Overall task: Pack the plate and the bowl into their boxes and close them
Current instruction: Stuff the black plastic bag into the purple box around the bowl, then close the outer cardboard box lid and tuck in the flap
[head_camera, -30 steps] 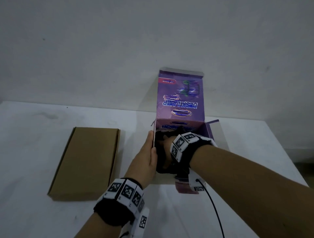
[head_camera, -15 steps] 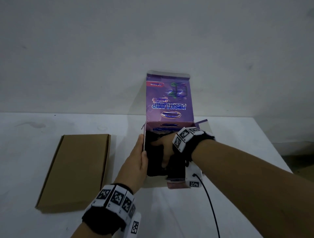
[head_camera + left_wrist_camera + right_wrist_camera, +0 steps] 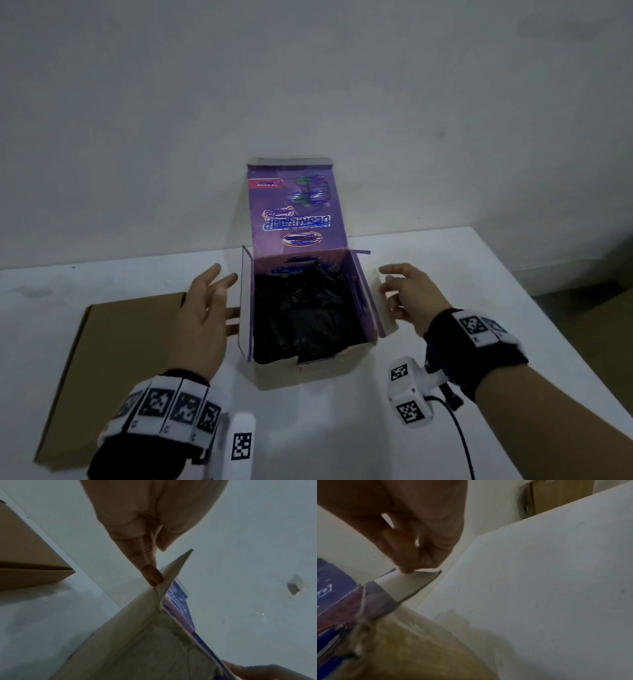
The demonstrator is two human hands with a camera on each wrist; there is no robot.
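The purple box stands in the middle of the white table, its lid upright at the back. A dark, crinkled black wrapped item fills its inside; I cannot tell what it holds. My left hand is beside the left wall, fingers straight. In the left wrist view its fingertips touch the left side flap. My right hand is at the right side flap, fingers loosely bent. A fingertip rests on that flap's edge.
A flat brown cardboard box lies shut on the table to the left of my left hand, also visible as the brown box in the left wrist view. A bare wall rises behind the table. The table's right edge runs close past my right forearm.
My right hand has come out of the purple box and moved to its right flap. My left hand has let go of the left wall's edge and now touches the left flap.
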